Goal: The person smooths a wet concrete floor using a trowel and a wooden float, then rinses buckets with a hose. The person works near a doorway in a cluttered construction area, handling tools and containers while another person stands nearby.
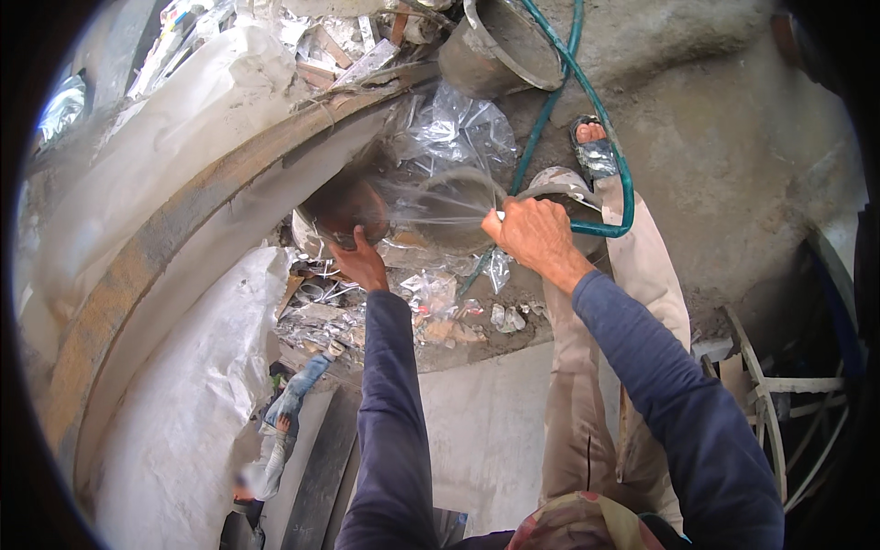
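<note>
My left hand (365,266) grips a tilted bucket (348,206) with a dark, reddish-brown inside and a pale outside. My right hand (536,238) is closed around the end of a green hose (610,220), and water sprays leftward from it into that bucket. Behind the spray is a grey bucket (454,188). A pale, spattered bucket (564,183) stands beside my right hand, partly hidden by it and the hose. Crumpled clear plastic (463,133) lies just above the buckets. My sandalled foot (596,151) rests at their right.
An empty-looking bucket (495,60) sits at the top. A curved, rust-stained ledge (170,243), rubble (339,41) and white sheeting (183,412) fill the left. Far below at lower left is another person (280,440). Metal framework (770,385) stands at lower right.
</note>
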### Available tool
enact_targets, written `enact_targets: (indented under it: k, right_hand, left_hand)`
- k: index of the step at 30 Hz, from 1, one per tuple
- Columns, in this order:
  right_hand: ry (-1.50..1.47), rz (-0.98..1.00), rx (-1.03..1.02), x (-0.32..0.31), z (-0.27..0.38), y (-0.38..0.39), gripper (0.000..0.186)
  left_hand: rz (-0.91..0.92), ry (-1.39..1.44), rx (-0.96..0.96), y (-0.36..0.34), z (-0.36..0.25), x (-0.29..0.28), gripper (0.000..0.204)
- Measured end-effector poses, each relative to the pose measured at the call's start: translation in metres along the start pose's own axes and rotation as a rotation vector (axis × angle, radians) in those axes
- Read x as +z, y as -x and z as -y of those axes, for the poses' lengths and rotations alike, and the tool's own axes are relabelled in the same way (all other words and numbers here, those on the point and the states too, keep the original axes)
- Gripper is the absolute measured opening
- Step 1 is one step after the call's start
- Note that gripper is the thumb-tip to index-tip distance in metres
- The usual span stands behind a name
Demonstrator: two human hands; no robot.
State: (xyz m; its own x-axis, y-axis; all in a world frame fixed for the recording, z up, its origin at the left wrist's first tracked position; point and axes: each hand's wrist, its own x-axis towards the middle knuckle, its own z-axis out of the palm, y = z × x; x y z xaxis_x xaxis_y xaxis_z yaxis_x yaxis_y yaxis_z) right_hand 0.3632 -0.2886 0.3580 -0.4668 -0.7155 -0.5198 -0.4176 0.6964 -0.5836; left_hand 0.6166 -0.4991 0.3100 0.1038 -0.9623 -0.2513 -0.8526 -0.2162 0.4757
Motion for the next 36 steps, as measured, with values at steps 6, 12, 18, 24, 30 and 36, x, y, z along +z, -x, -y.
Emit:
enact_targets:
  k: [6,12,18,24,30,36]
  right_hand:
    - [0.027,0.041,0.034,-0.001,-0.004,-0.001,0.046]
    - [-0.022,0.002,0.038,0.002,-0.008,-0.004,0.044]
    - [-0.010,0.038,0.029,-0.002,-0.005,-0.004,0.045]
    - [-0.042,0.037,0.024,-0.008,-0.002,-0.005,0.044]
    - [-0.007,0.080,-0.091,-0.003,-0.007,-0.003,0.044]
    - [0.104,-0.019,-0.074,0.000,-0.009,-0.003,0.044]
  left_hand:
    - [0.017,0.237,-0.005,0.000,0.042,-0.008,0.075]
    - [0.004,0.178,-0.029,0.007,0.048,0.001,0.075]
    - [0.014,0.238,-0.095,0.007,0.045,0.005,0.076]
    - [0.064,0.288,-0.119,0.003,0.045,-0.005,0.074]
    - [0.155,0.111,-0.300,-0.003,0.031,-0.004,0.071]
    - [-0.075,-0.182,0.066,-0.028,0.064,-0.011,0.062]
